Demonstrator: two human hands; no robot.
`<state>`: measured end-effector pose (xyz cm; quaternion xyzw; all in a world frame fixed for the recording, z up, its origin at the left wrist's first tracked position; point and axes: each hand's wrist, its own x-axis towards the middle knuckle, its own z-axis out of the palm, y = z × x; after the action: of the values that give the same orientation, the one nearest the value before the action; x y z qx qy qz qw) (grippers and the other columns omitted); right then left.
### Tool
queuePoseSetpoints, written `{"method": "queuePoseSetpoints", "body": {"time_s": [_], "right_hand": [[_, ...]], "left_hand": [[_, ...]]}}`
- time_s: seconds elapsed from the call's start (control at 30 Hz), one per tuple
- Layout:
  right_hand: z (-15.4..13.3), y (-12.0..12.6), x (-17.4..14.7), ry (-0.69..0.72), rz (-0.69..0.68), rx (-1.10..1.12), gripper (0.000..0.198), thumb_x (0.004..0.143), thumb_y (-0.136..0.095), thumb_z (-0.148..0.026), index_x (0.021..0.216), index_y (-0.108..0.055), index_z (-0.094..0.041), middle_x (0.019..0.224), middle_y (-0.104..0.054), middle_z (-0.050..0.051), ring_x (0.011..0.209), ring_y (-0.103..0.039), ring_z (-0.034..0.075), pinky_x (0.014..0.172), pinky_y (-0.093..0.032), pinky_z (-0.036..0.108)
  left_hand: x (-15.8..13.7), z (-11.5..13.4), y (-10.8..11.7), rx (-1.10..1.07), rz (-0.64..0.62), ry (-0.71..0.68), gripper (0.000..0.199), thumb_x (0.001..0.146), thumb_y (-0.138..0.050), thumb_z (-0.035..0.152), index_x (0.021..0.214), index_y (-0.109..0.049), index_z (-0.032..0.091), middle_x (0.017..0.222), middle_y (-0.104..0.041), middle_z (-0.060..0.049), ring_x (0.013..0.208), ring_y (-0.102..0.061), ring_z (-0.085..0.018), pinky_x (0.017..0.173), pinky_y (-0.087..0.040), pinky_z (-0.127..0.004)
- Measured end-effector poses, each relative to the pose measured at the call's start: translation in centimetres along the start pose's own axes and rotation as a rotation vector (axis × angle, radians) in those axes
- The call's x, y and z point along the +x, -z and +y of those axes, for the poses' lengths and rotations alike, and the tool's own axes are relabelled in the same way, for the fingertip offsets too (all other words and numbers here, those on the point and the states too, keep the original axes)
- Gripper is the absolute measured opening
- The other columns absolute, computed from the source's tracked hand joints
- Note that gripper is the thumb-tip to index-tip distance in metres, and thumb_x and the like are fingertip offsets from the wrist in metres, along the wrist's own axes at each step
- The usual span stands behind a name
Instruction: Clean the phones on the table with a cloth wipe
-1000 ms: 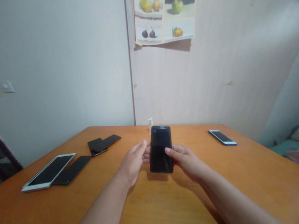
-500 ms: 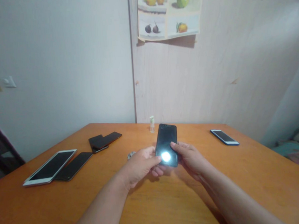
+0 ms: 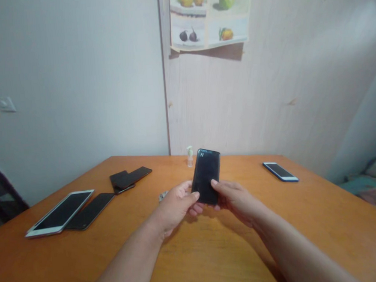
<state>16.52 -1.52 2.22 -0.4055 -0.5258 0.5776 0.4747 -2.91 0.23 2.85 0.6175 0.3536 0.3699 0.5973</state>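
Note:
A dark smartphone (image 3: 206, 174) is held up above the table between both hands, its screen side facing me and its top tilted away. My left hand (image 3: 181, 201) is closed on the lower left edge, thumb at the front and fingers behind. On the right edge, my right hand (image 3: 233, 196) grips it with the thumb lying over the screen. The fingers behind the phone are mostly hidden. Just left of my left hand lies a small crumpled greyish cloth or wipe (image 3: 162, 196), partly covered by that hand.
On the wooden table (image 3: 196, 260) at left lie a white tablet (image 3: 62, 213), a black phone (image 3: 91, 211) and two overlapping dark phones (image 3: 132, 177). A small clear pump bottle (image 3: 189, 157) stands near the back edge. A blue-edged white phone (image 3: 280, 172) rests at right.
The phone has risen slightly and tilted back, with both hands still on it. The bright light reflection on its screen is gone. The view has shifted a little.

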Motion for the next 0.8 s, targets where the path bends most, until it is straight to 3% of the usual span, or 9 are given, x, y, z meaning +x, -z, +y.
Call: {"method": "queuePoseSetpoints", "body": {"time_s": [0.1, 0.33, 0.6, 0.8], "right_hand": [[0.1, -0.3, -0.2, -0.052, -0.067, -0.112, 0.042, 0.080, -0.067, -0.055, 0.094, -0.060, -0.015, 0.076, -0.068, 0.004, 0.060, -0.061, 0.012, 0.054, -0.042, 0.023], [0.6, -1.1, 0.0, -0.005, -0.023, -0.268, 0.036, 0.081, -0.062, -0.052, 0.086, -0.051, -0.018, 0.057, -0.062, -0.002, 0.042, -0.053, 0.009, 0.042, -0.033, 0.020], [0.3, -0.8, 0.2, 0.088, 0.000, -0.134, 0.039, 0.082, -0.063, -0.054, 0.087, -0.055, -0.017, 0.075, -0.066, 0.002, 0.060, -0.060, 0.011, 0.054, -0.042, 0.022], [0.5, -1.0, 0.4, 0.101, 0.053, -0.155, 0.039, 0.082, -0.062, -0.054, 0.085, -0.055, -0.016, 0.071, -0.065, 0.002, 0.056, -0.058, 0.011, 0.052, -0.040, 0.022]], "left_hand": [[0.2, -0.2, 0.0, -0.007, 0.036, -0.015, 0.031, 0.087, -0.060, 0.030, 0.113, -0.059, 0.014, 0.080, -0.068, -0.006, 0.063, -0.058, -0.010, 0.060, -0.045, -0.021], [0.5, -0.6, 0.0, 0.064, 0.118, -0.051, 0.028, 0.088, -0.057, 0.031, 0.110, -0.059, 0.015, 0.079, -0.067, -0.005, 0.066, -0.058, -0.013, 0.060, -0.045, -0.022], [0.3, -0.1, 0.3, -0.026, 0.042, -0.085, 0.030, 0.088, -0.059, 0.034, 0.112, -0.058, 0.016, 0.085, -0.069, -0.007, 0.068, -0.058, -0.012, 0.063, -0.044, -0.023], [0.3, -0.1, 0.0, -0.002, 0.064, -0.056, 0.030, 0.089, -0.057, 0.033, 0.113, -0.057, 0.015, 0.084, -0.069, -0.007, 0.067, -0.056, -0.012, 0.062, -0.043, -0.023]]}}
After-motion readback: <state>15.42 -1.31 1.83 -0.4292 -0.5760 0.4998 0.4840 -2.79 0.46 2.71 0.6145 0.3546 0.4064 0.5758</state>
